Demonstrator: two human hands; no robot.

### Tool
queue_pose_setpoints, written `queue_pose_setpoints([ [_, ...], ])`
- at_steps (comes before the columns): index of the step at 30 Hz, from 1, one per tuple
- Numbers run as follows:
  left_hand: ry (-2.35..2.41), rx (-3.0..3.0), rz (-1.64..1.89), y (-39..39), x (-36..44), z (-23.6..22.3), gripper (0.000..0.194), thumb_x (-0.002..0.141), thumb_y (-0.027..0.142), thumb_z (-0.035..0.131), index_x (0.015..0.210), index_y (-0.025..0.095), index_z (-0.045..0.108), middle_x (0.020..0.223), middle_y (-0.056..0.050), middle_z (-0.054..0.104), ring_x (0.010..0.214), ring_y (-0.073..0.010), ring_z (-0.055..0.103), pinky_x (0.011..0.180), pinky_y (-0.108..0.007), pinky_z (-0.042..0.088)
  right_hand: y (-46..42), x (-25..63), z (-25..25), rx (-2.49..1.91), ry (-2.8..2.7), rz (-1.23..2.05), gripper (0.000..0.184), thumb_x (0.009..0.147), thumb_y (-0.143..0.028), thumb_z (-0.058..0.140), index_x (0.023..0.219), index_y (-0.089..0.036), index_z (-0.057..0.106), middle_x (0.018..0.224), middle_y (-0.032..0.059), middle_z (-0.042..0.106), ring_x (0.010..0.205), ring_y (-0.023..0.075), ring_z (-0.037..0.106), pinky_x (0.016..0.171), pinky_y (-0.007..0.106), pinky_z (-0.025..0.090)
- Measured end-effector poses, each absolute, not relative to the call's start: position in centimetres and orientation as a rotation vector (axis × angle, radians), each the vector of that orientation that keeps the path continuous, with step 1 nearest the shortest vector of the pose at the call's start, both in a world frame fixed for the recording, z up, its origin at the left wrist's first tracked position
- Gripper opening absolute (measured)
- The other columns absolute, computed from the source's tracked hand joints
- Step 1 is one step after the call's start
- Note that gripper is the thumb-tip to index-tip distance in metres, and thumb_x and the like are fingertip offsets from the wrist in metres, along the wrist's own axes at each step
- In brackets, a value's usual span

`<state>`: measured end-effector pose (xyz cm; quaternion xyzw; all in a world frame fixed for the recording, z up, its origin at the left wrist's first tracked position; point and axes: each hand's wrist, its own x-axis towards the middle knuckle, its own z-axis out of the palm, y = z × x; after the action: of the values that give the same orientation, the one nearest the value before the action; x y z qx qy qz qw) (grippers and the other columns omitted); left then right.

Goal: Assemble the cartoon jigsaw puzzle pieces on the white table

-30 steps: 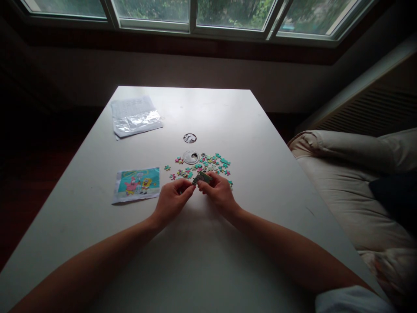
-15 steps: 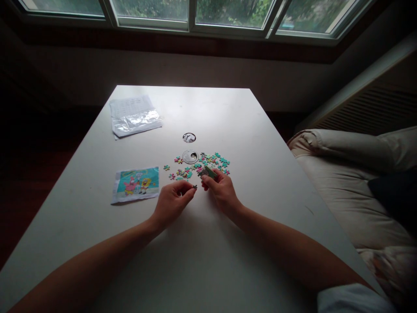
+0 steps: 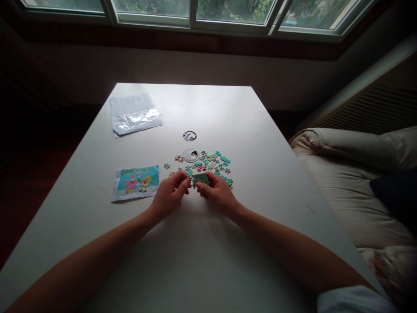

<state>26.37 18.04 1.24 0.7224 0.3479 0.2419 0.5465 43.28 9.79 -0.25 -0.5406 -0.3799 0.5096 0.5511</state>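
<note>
Both hands are on the near side of the grommet cover (image 3: 187,155), set apart by a narrow gap; the right hand (image 3: 220,191) clamps a small dark-green joined jigsaw section (image 3: 200,177) between thumb and fingers, the section lying just in front of the grommet cover, raised toward the viewer; the left hand (image 3: 167,193) has thumb and forefinger brought together close to the section's left edge; whether a piece is pinched between them cannot be told. Loose jigsaw pieces (image 3: 224,162), mostly teal with some pink and yellow, are spread around the grommet cover, most densely to its right and near side; a round table opening (image 3: 190,136) with pale crumpled material showing is directly beyond it. The SpongeBob SquarePants picture sheet (image 3: 138,182) lies flat to the left and nearer than the grommet cover; a clear plastic bag (image 3: 138,119) and printed paper (image 3: 130,103) lie farther off to its left; all rest on the white table (image 3: 195,256); a cream sofa (image 3: 329,191) stands well to its right.
</note>
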Motion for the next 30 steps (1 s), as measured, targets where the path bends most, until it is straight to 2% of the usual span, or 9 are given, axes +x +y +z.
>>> queue_pose_setpoints([
  [12, 0.778, 1.832, 0.481, 18.5, 26.2, 0.9, 0.023, 0.095, 0.037, 0.053, 0.082, 0.019, 0.061, 0.074, 0.001, 0.065, 0.070, -0.0136, 0.061, 0.067, -0.024, 0.045, 9.8, 43.6, -0.2, -1.294, -0.901, 1.229, 0.028, 0.080, -0.044, 0.075, 0.084, -0.020, 0.062, 0.065, -0.0046, 0.055, 0.056, 0.0100, 0.046, 0.052, 0.024, 0.035],
  [19, 0.817, 1.685, 0.516, 18.4, 26.3, 0.3, 0.024, 0.093, 0.040, 0.056, 0.085, 0.019, 0.063, 0.076, 0.000, 0.065, 0.064, -0.0126, 0.060, 0.059, -0.023, 0.045, 9.7, 43.5, -0.3, -1.276, -0.872, 1.249, 0.029, 0.079, -0.045, 0.075, 0.083, -0.020, 0.061, 0.063, -0.0051, 0.055, 0.054, 0.0096, 0.045, 0.052, 0.024, 0.035],
  [30, 0.831, 1.712, 0.524, 18.6, 26.3, 0.0, 0.024, 0.092, 0.039, 0.057, 0.084, 0.018, 0.066, 0.075, 0.000, 0.067, 0.065, -0.0129, 0.061, 0.060, -0.023, 0.046, 9.6, 43.4, -0.1, -1.284, -0.888, 1.229, 0.026, 0.081, -0.043, 0.074, 0.083, -0.020, 0.062, 0.064, -0.0048, 0.054, 0.055, 0.0095, 0.045, 0.051, 0.024, 0.034],
])
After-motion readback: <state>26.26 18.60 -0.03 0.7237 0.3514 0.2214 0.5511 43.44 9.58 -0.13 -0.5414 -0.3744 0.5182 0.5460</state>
